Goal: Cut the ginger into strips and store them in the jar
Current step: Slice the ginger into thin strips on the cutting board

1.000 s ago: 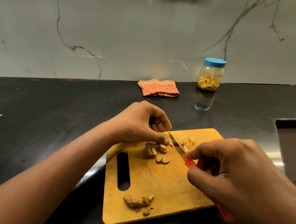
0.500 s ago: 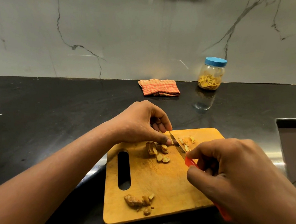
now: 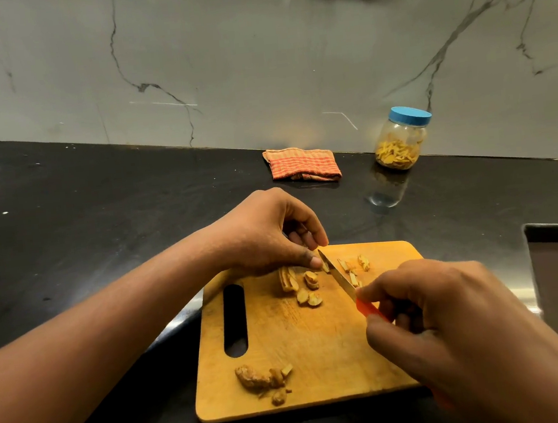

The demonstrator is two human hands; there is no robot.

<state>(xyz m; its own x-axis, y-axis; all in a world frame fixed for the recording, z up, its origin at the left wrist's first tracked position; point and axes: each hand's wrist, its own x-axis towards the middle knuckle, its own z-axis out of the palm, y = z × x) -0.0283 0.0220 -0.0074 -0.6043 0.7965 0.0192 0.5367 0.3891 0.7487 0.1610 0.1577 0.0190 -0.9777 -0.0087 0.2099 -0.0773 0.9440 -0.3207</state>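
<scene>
My left hand (image 3: 266, 236) hangs over the far edge of the cutting board (image 3: 319, 345). Its fingers are curled, and the thumb and forefinger tips pinch a small ginger piece (image 3: 325, 267) down onto the wood, mostly hidden under the thumb. My right hand (image 3: 454, 323) is wrapped around the orange handle of the knife (image 3: 338, 275). The blade runs away from me and slightly left, and its tip meets the piece just beside my left thumb. That is the relation I watch: the edge sits just right of my fingertips, so I judge the next cut must fall on the side away from the thumb. Cut strips (image 3: 344, 264) lie right of the blade, and uncut slices (image 3: 311, 280) lie left of it, nearer my left hand. A knobby ginger chunk (image 3: 250, 378) waits near the board's front edge. The jar (image 3: 401, 143), lid on and partly filled, stands well apart by the wall, closer to my right hand.
</scene>
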